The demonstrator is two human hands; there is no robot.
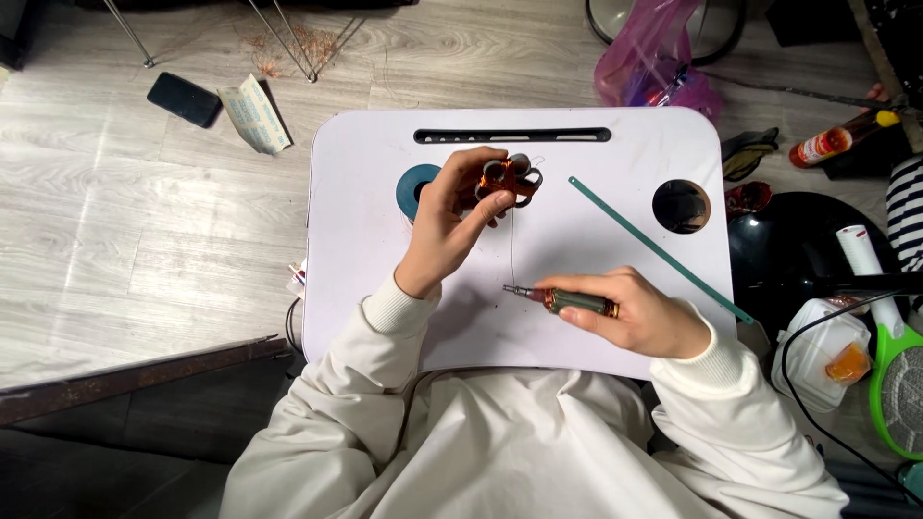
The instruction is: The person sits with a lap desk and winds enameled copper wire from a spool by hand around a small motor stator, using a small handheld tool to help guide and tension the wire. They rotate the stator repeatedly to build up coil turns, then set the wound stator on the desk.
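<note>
- The left hand (444, 229) was closed on a small motor core (507, 181), a lobed metal piece wound with copper-coloured wire, lifted just above the white desk (596, 317) at about 11 o'clock from the desk's middle.
- The grip there was clamped: thumb on the near side, fingers wrapped over the far side, so the wound part showed between them.
- The right hand (639, 312) was shut around a slim screwdriver-like tool (562, 300), its metal tip pointing toward 9 o'clock, low over the desk at about 5 o'clock from its middle.
- A thin strand of wire (511, 240) seemed to hang from the core toward the tool; it was too fine to be sure of.
- By its look, the core was likely dense for its size and stiff in its metal lobes, while the windings were probably delicate and easy to nick. The outer metal lobes looked the safer place to hold, not the coils.
- The tool appeared light and rigid, with a handle best held at mid-length.
- A roll of blue tape (413, 189) lay just beside the left hand at 9 o'clock of the core; a long green strip (659, 250) lay slantwise at 3 o'clock, near a round hole (681, 206) in the desk.
</note>
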